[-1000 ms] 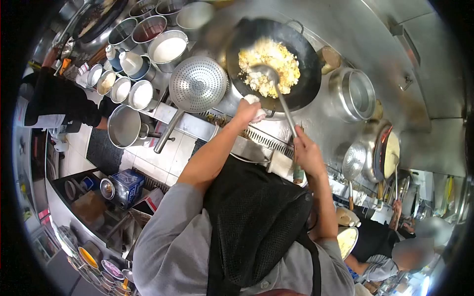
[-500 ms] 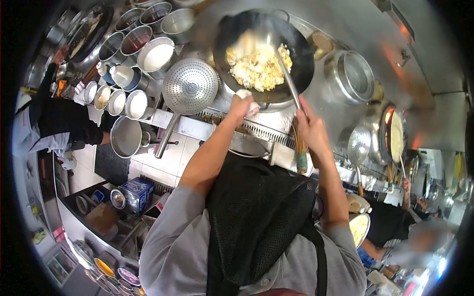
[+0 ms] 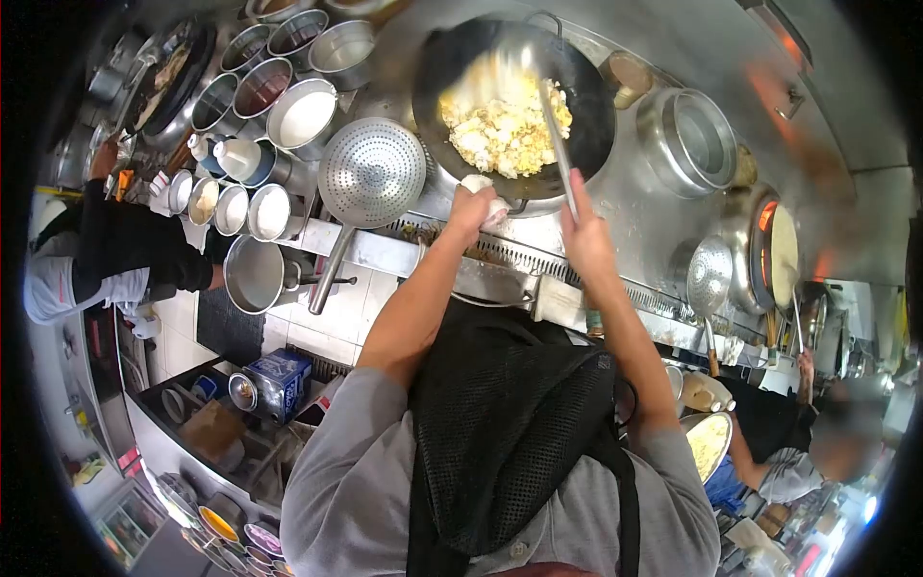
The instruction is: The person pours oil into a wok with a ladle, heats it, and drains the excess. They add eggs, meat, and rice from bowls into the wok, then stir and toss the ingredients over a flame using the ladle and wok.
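Note:
A black wok (image 3: 586,106) full of yellow fried rice (image 3: 505,120) sits on the steel range. My left hand (image 3: 473,207) grips the wok's near handle through a white cloth (image 3: 486,192). My right hand (image 3: 585,236) is closed around the long metal handle of a ladle (image 3: 556,135), whose bowl end lies in the rice. Some rice at the wok's far left is blurred and in motion.
A perforated strainer ladle (image 3: 370,173) lies left of the wok, beside several steel seasoning pots (image 3: 303,111). A steel pot (image 3: 687,139) stands to the right. Another person in black sleeves (image 3: 135,245) works at the left, and one more (image 3: 798,452) at the lower right by a second wok (image 3: 774,255).
The ladle has swung from the wok's middle to its right side. The rice has shifted and tossed toward the far left. My right hand rose closer to the wok.

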The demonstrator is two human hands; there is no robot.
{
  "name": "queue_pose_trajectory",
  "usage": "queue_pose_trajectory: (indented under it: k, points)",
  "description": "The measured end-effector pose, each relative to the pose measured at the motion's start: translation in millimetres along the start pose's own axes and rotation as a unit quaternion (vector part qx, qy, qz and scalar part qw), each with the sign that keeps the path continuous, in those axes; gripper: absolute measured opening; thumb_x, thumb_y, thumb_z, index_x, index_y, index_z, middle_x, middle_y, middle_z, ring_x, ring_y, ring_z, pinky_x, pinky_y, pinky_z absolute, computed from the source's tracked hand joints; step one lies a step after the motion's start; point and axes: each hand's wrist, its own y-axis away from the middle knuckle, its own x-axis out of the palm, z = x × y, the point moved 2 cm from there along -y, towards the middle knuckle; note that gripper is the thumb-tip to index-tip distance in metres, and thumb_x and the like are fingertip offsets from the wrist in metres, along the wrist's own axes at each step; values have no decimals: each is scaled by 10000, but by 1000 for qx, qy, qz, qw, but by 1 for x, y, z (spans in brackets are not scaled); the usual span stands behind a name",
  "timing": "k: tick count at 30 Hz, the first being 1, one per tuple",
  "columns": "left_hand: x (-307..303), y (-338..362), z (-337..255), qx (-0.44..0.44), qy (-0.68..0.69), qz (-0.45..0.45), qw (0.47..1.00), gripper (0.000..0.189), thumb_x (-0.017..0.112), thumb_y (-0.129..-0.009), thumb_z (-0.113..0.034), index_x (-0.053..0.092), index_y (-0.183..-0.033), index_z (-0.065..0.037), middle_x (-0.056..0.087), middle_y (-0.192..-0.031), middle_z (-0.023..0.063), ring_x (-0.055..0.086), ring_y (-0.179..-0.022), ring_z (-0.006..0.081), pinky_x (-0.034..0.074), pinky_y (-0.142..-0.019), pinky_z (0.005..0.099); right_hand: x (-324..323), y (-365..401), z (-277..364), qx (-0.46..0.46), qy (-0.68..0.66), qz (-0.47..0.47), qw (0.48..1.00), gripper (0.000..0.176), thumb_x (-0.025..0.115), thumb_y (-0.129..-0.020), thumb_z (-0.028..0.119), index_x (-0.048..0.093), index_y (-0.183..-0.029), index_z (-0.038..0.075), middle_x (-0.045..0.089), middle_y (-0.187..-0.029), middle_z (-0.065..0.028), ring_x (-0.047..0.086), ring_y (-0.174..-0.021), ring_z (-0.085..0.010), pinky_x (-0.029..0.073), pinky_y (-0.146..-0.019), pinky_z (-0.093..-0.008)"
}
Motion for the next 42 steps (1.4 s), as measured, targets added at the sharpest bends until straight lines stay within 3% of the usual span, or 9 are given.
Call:
queue_pose_trajectory:
  k: [6, 7, 19, 24, 28, 29, 34, 38, 42]
  points:
    - [-4, -4, 1, -29, -4, -2, 1000, 218, 544, -818, -7, 555, -1015, 85, 626, -887, 140, 648, -683, 225, 551, -510, 328, -1, 2, -42, -206, -24, 48, 977, 513, 539, -956, 199, 402, -1451, 206, 648, -819, -294, 637, -805, -476, 499, -776, -516]
    - [-5, -3, 0, -26, -5, 0, 1000, 218, 544, -818, -7, 555, -1015, 85, 626, -887, 140, 648, -683, 225, 551, -510, 328, -27, 11, -7, -40, -18, 113, 993, 494, 540, -956, 196, 427, -1437, 209, 662, -860, -274, 635, -828, -472, 499, -769, -517]
    - [-18, -18, 8, -145, 63, 56, 986, 213, 615, -853, -45, 547, -1046, 16, 626, -885, 156, 648, -694, 272, 597, -587, 436, -28, 19, -59, -221, 7, 43, 974, 541, 538, -952, 257, 371, -1462, 189, 661, -889, -282, 638, -866, -460, 500, -766, -525]
    - [-6, -6, 2, -114, 32, 59, 991, 249, 576, -887, -59, 532, -1128, -15, 630, -956, 130, 660, -808, 264, 600, -594, 415, -42, 51, -84, 82, 83, 19, 993, 493, 492, -971, 274, 408, -1446, 166, 666, -1017, -253, 628, -963, -447, 496, -840, -469]
    - [16, 49, -3, -62, 112, 20, 992, 182, 505, -937, -77, 504, -1100, 4, 621, -930, 142, 652, -721, 245, 581, -577, 377, -20, 88, -123, -190, 47, -92, 976, 491, 462, -996, 316, 400, -1452, 144, 661, -807, -235, 647, -648, -386, 499, -634, -462]
    - [10, 44, 4, -78, 99, 49, 991, 135, 480, -959, -102, 516, -1050, -9, 611, -895, 123, 638, -693, 228, 556, -544, 368, -46, 111, -59, 57, -35, 69, 995, 487, 470, -1003, 306, 403, -1452, 127, 611, -723, -179, 594, -539, -242, 501, -568, -393]
    - [9, 159, -27, -91, 84, 17, 992, 193, 502, -906, -37, 548, -1090, 3, 622, -982, 131, 657, -785, 205, 554, -543, 309, -146, 152, -24, 105, -88, 276, 951, 472, 536, -994, 264, 432, -1451, 203, 552, -654, -58, 503, -512, -118, 468, -501, -307]
    - [26, 156, -46, -73, 97, -17, 992, 143, 498, -929, -105, 538, -992, 17, 630, -803, 157, 628, -625, 214, 528, -510, 350, -163, 140, -9, 11, 63, 338, 939, 479, 504, -998, 318, 423, -1453, 191, 710, -999, -142, 644, -758, -263, 496, -841, -386]
    - [16, 126, 1, -37, 47, -15, 998, 125, 513, -912, -95, 532, -984, 5, 627, -827, 127, 631, -665, 204, 538, -534, 354, -75, 84, -47, -105, 140, 169, 970, 498, 547, -963, 269, 420, -1440, 211, 634, -845, -275, 619, -751, -457, 493, -681, -489]
